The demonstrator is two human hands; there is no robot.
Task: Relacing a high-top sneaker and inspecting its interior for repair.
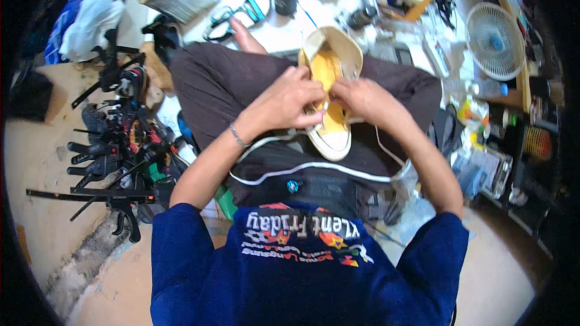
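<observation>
Left hand (pixel 295 98), right hand (pixel 364 98): fingers bent on yellow shoe (pixel 335 124), can't tell what they pinch | on lap (pixel 211 75), toe near | lacing, I think | next pull likely needs white lace (pixel 362 174) running free

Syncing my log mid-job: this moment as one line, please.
left hand: at yellow shoe; right hand: at opposite side; shoe: toe toward person, over dark trousers; white lace: looped across trousers
</observation>
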